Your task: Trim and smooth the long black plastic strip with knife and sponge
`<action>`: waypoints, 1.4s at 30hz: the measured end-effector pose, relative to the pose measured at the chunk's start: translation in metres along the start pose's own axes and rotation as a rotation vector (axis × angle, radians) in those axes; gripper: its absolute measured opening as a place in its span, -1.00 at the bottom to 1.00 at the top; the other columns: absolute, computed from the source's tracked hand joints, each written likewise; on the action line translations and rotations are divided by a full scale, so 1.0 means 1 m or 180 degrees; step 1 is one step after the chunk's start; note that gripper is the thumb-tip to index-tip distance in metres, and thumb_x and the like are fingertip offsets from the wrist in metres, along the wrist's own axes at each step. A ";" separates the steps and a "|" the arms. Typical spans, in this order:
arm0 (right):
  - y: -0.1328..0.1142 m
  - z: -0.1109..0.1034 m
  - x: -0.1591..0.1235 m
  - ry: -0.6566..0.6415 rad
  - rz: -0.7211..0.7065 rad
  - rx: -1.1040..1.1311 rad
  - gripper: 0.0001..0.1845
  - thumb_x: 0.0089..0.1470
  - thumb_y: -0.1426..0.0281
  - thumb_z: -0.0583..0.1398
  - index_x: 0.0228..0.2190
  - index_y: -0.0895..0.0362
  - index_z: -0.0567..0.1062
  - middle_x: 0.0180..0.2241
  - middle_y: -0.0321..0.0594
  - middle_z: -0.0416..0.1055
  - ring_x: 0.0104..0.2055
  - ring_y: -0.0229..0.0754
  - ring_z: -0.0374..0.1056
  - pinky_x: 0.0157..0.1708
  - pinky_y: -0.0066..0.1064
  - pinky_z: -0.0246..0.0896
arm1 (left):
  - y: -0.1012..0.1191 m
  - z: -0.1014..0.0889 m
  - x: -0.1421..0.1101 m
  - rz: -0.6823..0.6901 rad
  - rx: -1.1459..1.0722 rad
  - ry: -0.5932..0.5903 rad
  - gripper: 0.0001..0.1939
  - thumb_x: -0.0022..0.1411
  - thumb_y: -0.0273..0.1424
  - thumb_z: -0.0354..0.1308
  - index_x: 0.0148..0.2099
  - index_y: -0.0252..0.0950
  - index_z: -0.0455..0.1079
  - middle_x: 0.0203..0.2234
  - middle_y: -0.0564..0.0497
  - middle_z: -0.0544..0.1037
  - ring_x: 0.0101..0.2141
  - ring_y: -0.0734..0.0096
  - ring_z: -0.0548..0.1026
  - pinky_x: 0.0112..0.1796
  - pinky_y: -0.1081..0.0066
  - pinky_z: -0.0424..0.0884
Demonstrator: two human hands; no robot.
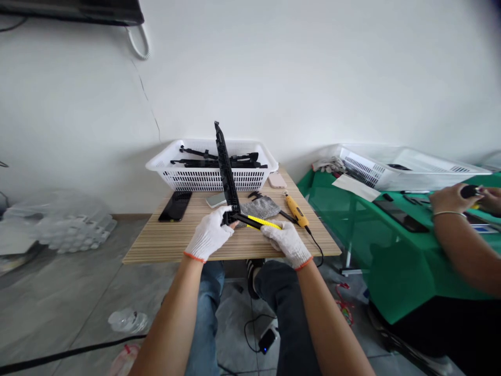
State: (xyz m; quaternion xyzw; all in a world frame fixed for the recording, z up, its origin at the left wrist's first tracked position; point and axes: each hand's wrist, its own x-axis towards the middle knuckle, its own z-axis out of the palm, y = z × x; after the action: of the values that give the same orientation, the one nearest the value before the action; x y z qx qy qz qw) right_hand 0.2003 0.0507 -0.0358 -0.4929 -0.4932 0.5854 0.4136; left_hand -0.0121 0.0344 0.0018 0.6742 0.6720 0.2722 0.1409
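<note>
I look down at a striped wooden tabletop [152,245] against a white wall [250,68], above a gray floor [86,303]. At three o'clock, a co-worker's hands [452,201] work over a green-covered table [332,203] bearing another basket [426,181]. At twelve on my tabletop, a slotted white basket [191,180] holds several long black plastic parts [203,163]; a black smartphone [175,206] lies at ten, a yellow rotary tool [297,211] at two. My gloved left hand [209,234] pinches the lower end of an upright, slightly tilted black strip [226,167]. My gloved right hand [287,243], fingers closed, grips a yellow-and-black hand tool [254,221] angled toward that end.
</note>
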 end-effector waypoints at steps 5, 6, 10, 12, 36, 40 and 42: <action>0.005 -0.002 -0.001 -0.0112 -0.0300 0.0134 -0.55 -0.26 0.15 0.29 -0.34 0.21 0.51 -0.72 -0.45 0.21 -0.75 -0.43 -0.06 -0.74 -0.50 -0.18 | -0.005 0.000 0.000 0.0337 -0.0588 0.0116 -0.58 0.20 -0.38 0.21 0.12 -0.21 0.41 0.02 -0.02 0.60 0.02 0.27 0.54 0.04 0.33 0.43; 0.006 -0.002 0.000 -0.0178 -0.0367 0.0095 -0.54 -0.23 0.17 0.27 -0.29 0.21 0.53 -0.71 -0.45 0.21 -0.74 -0.42 -0.03 -0.72 -0.50 -0.13 | -0.005 0.000 0.000 0.0347 -0.0575 0.0116 -0.58 0.20 -0.38 0.21 0.12 -0.21 0.41 0.02 -0.02 0.59 0.02 0.27 0.54 0.04 0.33 0.44; 0.012 0.000 0.002 -0.0046 -0.0904 -0.0614 -0.47 -0.15 0.35 0.16 -0.08 0.17 0.58 -0.43 -0.27 0.51 -0.44 -0.25 0.37 -0.39 -0.44 0.30 | -0.005 -0.002 0.000 0.0122 -0.0126 -0.0013 -0.58 0.17 -0.36 0.24 0.11 -0.14 0.43 -0.05 0.00 0.62 -0.02 0.21 0.57 -0.06 0.33 0.47; 0.014 0.003 0.003 0.0180 -0.1191 -0.1163 -0.42 -0.13 0.41 0.14 -0.02 0.10 0.57 -0.16 -0.22 0.57 -0.14 -0.15 0.45 -0.09 -0.36 0.33 | -0.005 -0.003 0.000 0.0027 0.0073 -0.0117 -0.57 0.15 -0.38 0.24 0.09 -0.10 0.44 -0.06 0.02 0.63 -0.03 0.20 0.57 -0.10 0.33 0.47; 0.011 0.020 0.000 0.0145 -0.1726 -0.3905 -0.66 0.11 0.40 0.17 -0.06 0.02 0.55 -0.12 -0.19 0.55 -0.14 -0.09 0.44 -0.17 -0.37 0.19 | -0.002 -0.001 0.001 0.0461 0.1140 0.0013 -0.73 0.20 -0.46 0.16 -0.04 -0.15 0.42 -0.03 -0.06 0.53 -0.03 0.13 0.51 -0.11 0.27 0.45; 0.011 0.024 0.000 0.0265 -0.1697 -0.4217 -0.65 0.13 0.39 0.17 -0.04 0.01 0.54 -0.15 -0.17 0.53 -0.15 -0.07 0.41 -0.20 -0.32 0.15 | 0.000 -0.003 0.001 0.0391 0.1408 -0.0037 -0.76 0.27 -0.42 0.08 -0.03 -0.16 0.44 -0.10 -0.13 0.52 -0.09 0.08 0.52 -0.16 0.23 0.46; 0.009 0.025 -0.001 0.0314 -0.1707 -0.4340 -0.64 0.13 0.41 0.16 -0.02 0.00 0.53 -0.16 -0.16 0.52 -0.14 -0.05 0.40 -0.21 -0.30 0.12 | -0.001 -0.004 0.001 0.0405 0.1352 -0.0079 -0.75 0.24 -0.43 0.13 -0.03 -0.16 0.44 -0.10 -0.13 0.51 -0.08 0.09 0.51 -0.13 0.23 0.45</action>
State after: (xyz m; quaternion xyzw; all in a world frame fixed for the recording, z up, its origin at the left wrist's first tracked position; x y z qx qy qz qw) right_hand 0.1758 0.0439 -0.0435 -0.5289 -0.8323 0.0045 0.1658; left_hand -0.0151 0.0350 0.0046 0.7331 0.6685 0.1246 -0.0135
